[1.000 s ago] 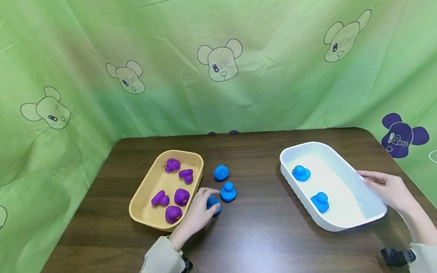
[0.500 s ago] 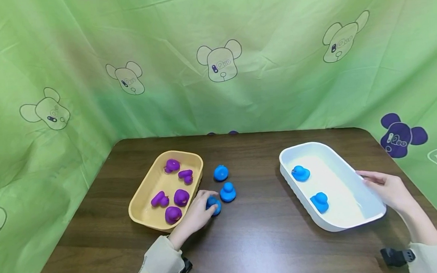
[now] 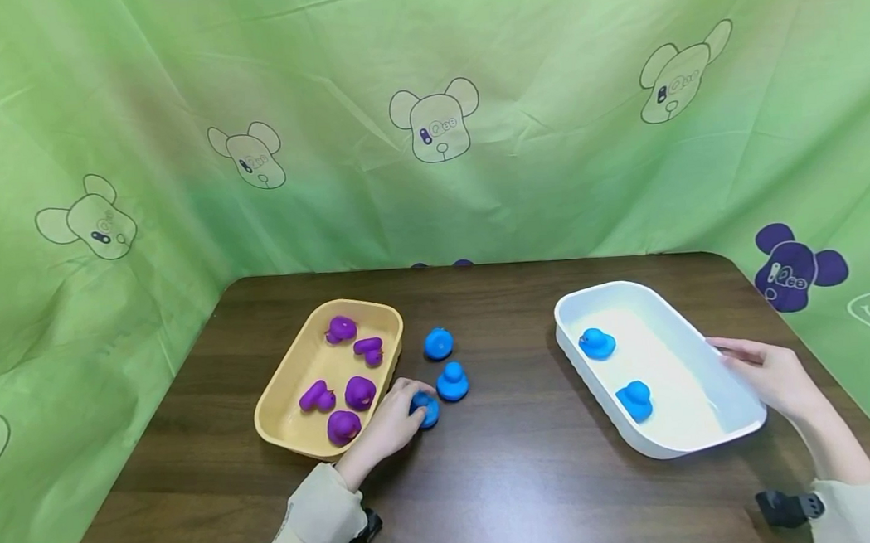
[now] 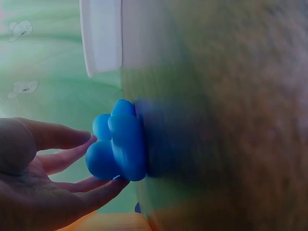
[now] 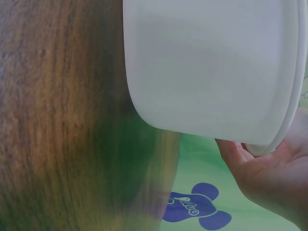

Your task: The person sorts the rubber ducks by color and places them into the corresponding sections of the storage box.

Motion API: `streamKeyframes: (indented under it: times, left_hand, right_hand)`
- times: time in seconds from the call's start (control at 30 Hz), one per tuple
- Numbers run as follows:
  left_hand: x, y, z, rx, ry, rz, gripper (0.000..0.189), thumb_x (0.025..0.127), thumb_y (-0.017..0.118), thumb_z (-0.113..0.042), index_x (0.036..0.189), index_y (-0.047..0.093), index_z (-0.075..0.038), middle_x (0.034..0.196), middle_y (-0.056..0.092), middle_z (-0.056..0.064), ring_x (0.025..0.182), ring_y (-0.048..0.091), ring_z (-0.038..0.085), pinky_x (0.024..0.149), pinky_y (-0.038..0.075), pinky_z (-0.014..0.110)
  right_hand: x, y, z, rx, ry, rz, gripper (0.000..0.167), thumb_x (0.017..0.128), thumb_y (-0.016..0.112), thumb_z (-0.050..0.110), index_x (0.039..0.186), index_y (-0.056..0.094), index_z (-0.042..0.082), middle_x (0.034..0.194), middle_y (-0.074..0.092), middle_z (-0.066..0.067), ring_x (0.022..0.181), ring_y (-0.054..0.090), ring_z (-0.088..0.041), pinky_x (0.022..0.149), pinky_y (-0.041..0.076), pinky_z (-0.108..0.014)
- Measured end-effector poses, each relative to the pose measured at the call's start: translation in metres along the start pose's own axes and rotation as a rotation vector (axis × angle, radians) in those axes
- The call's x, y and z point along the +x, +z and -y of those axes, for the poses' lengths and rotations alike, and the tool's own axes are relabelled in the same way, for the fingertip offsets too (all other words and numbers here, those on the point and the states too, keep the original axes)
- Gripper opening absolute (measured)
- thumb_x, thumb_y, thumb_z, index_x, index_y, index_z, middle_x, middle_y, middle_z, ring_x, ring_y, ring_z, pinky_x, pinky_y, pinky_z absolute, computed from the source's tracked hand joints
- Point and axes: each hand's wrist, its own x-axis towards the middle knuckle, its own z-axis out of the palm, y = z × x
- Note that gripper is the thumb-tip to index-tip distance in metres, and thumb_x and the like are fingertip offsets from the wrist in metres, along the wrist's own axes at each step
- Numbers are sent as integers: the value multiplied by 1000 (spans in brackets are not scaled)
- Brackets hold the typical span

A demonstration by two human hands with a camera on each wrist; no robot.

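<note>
My left hand (image 3: 390, 422) is low over the table with fingers and thumb bent around a blue rubber duck (image 3: 427, 411). In the left wrist view one lower finger touches this duck (image 4: 127, 149), which sits on the table; thumb contact is unclear. Two more blue ducks stand just beyond, a nearer duck (image 3: 453, 383) and a farther duck (image 3: 439, 344). My right hand (image 3: 772, 377) holds the right rim of a white tray (image 3: 666, 448). The right wrist view shows my fingers (image 5: 233, 156) at the tray's outer edge. Two blue ducks lie inside the tray, including an upper duck (image 3: 597, 344).
Left of my left hand stands a yellow tray (image 3: 274, 406) holding several purple ducks, one a near duck (image 3: 343, 427). Both trays are on a dark wooden table (image 3: 522, 465). Green curtain (image 3: 550, 198) with bear-head drawings hangs behind and at both sides.
Both hands keep nearly the same places. The blue duck at my left hand shows slightly more of itself between thumb and fingers. The whole head view has drifted a little.
</note>
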Motion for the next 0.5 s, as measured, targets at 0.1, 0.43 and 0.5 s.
streamKeyframes:
  times: [0.1, 0.43, 0.5]
  left_hand:
    - [1, 0, 1, 8, -6, 4, 20, 83, 53, -1, 102, 60, -2, 103, 50, 16, 91, 52, 26, 83, 42, 40]
    - [5, 0, 2, 58, -23, -9, 20, 81, 56, 1, 100, 61, 0, 97, 52, 15, 86, 53, 25, 80, 43, 37]
    - [5, 0, 2, 58, -23, -6, 19, 81, 56, 0, 100, 62, 0, 97, 52, 14, 86, 53, 24, 79, 43, 37]
  right_hand:
    - [0, 0, 0, 8, 4, 2, 34, 91, 47, 14, 115, 51, -11, 95, 60, -27, 64, 52, 5, 53, 45, -22]
    - [0, -1, -2, -3, 11, 3, 35, 91, 47, 17, 115, 52, -9, 96, 61, -25, 65, 51, 6, 53, 44, -22]
    - [1, -1, -2, -8, 8, 1, 36, 91, 47, 18, 115, 52, -8, 97, 61, -25, 66, 51, 6, 54, 45, -22]
